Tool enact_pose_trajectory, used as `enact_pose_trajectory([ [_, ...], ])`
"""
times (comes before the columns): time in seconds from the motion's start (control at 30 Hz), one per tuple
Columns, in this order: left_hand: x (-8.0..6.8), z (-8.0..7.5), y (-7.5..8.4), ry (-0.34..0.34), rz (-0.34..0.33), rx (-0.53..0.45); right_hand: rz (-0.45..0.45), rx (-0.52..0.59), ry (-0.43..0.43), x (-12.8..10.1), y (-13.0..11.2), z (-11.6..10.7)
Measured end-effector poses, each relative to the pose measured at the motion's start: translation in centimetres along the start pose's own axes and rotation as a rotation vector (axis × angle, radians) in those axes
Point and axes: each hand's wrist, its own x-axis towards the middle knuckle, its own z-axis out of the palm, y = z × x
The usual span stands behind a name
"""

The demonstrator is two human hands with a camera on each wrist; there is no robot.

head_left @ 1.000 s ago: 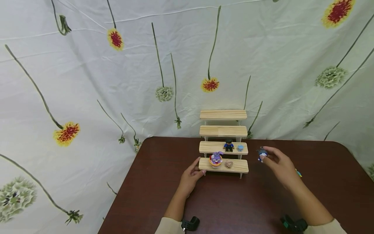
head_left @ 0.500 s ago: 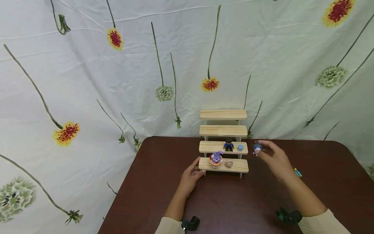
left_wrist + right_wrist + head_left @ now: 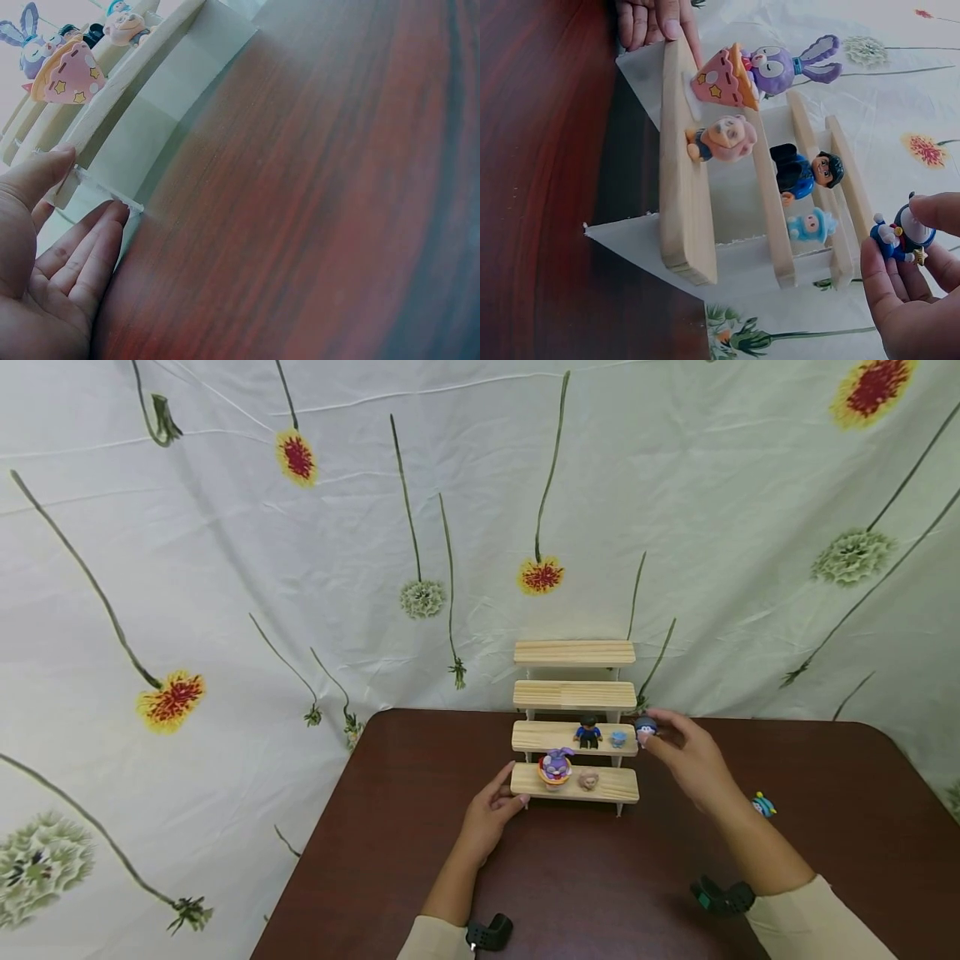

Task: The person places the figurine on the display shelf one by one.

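My right hand point(image 3: 686, 762) pinches a small dark-blue-and-white figurine point(image 3: 904, 234) between thumb and fingers, at the right end of the second step from the bottom. With my left hand point(image 3: 485, 818) I hold the left end of the lowest step of a wooden tiered shelf point(image 3: 574, 695), thumb point(image 3: 52, 169) against the board. On that step stand a purple rabbit figurine in a pink cup point(image 3: 555, 768) and a small pinkish-haired figurine point(image 3: 724, 139). One step up sit a black-haired toy figure in blue point(image 3: 588, 732) and a little light-blue figurine point(image 3: 812, 225).
A blue-and-yellow figurine point(image 3: 763, 805) lies on the dark brown table point(image 3: 600, 885), right of my right forearm. Behind the shelf hangs a pale cloth point(image 3: 337, 543) with printed flowers. Black bands point(image 3: 489, 933) circle both wrists.
My right hand has carried the dark-blue figurine leftward and slightly up to the shelf's right end. The blue-and-yellow figurine on the table shows more fully. My left hand stays in place.
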Motion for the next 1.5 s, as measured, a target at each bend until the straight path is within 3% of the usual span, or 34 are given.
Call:
enact_pose_trajectory([
  [1.0, -0.1, 0.0, 0.1, -0.003, -0.010, -0.009, -0.048, 0.082, -0.051, 4.7, -2.3, 2.4],
  [1.5, -0.1, -0.1, 0.1, -0.006, -0.011, -0.010, -0.059, -0.022, -0.060, 7.0, -3.4, 4.4],
])
